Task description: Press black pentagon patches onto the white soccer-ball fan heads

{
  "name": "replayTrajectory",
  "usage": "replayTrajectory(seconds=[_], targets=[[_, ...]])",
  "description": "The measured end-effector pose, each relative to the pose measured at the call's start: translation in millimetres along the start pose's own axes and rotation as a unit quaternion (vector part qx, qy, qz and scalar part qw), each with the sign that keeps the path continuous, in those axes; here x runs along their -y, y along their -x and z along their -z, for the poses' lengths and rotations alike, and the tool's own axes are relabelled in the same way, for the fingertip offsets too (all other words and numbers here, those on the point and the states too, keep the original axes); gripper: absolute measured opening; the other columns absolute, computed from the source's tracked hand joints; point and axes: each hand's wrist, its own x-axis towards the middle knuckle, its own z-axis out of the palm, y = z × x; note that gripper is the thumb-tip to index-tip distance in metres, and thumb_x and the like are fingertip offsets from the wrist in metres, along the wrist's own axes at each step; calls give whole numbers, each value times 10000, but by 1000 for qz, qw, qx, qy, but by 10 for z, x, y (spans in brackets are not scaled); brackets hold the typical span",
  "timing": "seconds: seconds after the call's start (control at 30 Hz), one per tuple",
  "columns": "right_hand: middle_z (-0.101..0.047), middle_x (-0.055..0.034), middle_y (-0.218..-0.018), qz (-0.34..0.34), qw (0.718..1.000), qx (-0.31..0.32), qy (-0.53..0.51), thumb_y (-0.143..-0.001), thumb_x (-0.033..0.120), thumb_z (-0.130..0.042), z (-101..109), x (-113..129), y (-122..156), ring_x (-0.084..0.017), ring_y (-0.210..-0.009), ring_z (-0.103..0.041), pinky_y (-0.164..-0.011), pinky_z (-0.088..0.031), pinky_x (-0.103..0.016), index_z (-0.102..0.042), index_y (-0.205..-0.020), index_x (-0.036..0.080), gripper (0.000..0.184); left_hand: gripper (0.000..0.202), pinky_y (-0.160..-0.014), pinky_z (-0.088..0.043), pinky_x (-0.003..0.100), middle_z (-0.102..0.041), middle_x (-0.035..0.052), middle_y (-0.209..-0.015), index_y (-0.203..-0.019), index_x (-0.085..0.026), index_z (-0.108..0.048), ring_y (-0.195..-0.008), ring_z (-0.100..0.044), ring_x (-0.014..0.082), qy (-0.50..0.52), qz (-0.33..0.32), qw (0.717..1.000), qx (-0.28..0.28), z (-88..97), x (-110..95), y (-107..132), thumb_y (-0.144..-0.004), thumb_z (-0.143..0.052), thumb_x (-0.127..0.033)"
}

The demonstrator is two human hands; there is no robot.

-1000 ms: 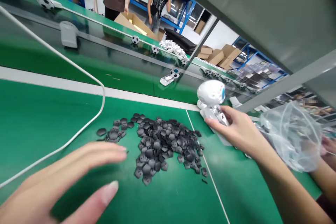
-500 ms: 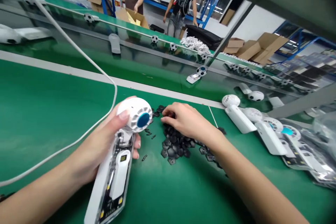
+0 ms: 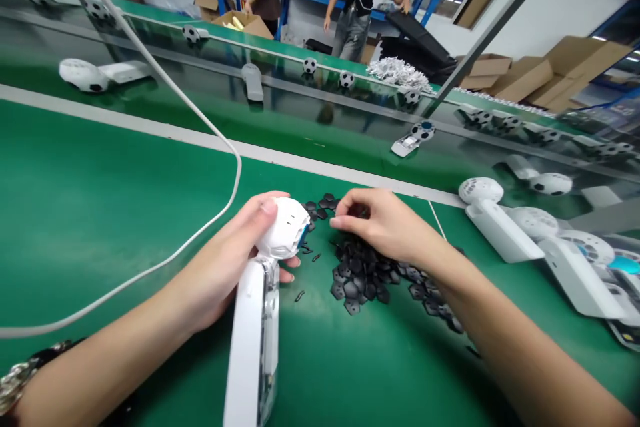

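Green worktop [image 3: 125, 200]; soccer-patterned balls [image 3: 310, 65] beyond it at 12 o'clock. Our left hand [image 3: 227, 257] grasps a white device [image 3: 249, 333] at its head [image 3: 284, 230], body toward 6 o'clock. Our right hand [image 3: 383, 223] curls over black pieces [image 3: 357, 277], 4 o'clock from the head; we cannot tell whether it pinches one.

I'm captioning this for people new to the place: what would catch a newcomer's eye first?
Probably the white, round-headed device in the left hand, low in the middle of the view. Just to its right, the right hand is at a heap of small black pieces on the green surface. Farther back, football-patterned balls are spread across the view.
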Motion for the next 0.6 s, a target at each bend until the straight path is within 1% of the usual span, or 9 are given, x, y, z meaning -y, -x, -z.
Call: replayTrajectory(seconds=[0.03,0.07,0.13,0.17,0.23,0.3,0.4,0.53,0.6], targets=[[-667,-21,-763,3,996,-2,-90,-887,336,-720,-13,57,13,-153,-673,-600,-620,-468,-271,-672,-829,176,177,434,-516,-618,253,-712,71,-914,-1195,-265,-556,-601,-700,201,-5,-6,1000,-2,7,-6,6,-883,-722,-517],[-663,-10,-730,7,980,-4,-198,-848,375,-765,-32,122,31,-139,-637,-597,-585,-478,-253,-682,-846,172,219,463,-537,-631,270,-710,59,-900,-1174,-271,-560,-627,-710,212,-12,-13,1000,-4,16,-16,15,-852,-757,-539],[-665,4,-702,20,918,-3,-395,-748,372,-860,-83,262,75,-115,-602,-593,-538,-489,-219,-713,-841,167,269,522,-566,-645,292,-709,40,-873,-1161,-288,-550,-669,-725,233,-36,-24,999,-1,36,-43,40,-808,-790,-589],[-677,8,-713,28,891,-1,-453,-725,346,-881,-109,330,100,-104,-601,-594,-537,-498,-206,-733,-838,169,257,545,-576,-647,297,-712,36,-862,-1163,-294,-540,-678,-730,240,-51,-29,998,5,44,-61,54,-797,-795,-606],[-706,13,-763,46,876,1,-479,-775,278,-847,-148,444,150,-79,-616,-597,-564,-516,-184,-768,-849,184,143,582,-589,-648,297,-717,33,-852,-1160,-296,-523,-677,-731,242,-78,-44,996,29,51,-97,85,-778,-797,-638],[-728,16,-823,65,883,-2,-466,-848,194,-764,-162,520,192,-56,-633,-595,-604,-520,-167,-784,-871,194,30,594,-598,-645,284,-714,27,-855,-1151,-290,-527,-668,-724,230,-93,-61,993,37,46,-125,113,-765,-805,-646],[-722,17,-817,67,891,-6,-449,-849,141,-744,-151,568,231,-59,-650,-597,-609,-504,-165,-753,-905,184,71,592,-589,-628,247,-708,27,-894,-1173,-286,-551,-659,-710,205,-109,-81,990,36,34,-143,138,-777,-787,-658],[-648,58,-700,22,890,3,-455,-723,188,-881,-128,586,238,-86,-627,-578,-551,-464,-177,-637,-968,202,346,613,-587,-605,232,-692,26,-955,-1243,-308,-548,-681,-704,198,-140,-79,986,42,25,-155,172,-799,-755,-676],[-616,66,-707,26,898,0,-439,-708,224,-904,-115,591,234,-81,-638,-550,-556,-449,-176,-619,-967,204,386,646,-639,-604,242,-675,23,-1000,-1258,-315,-548,-723,-698,196,-167,-82,982,30,17,-173,206,-774,-784,-672]])
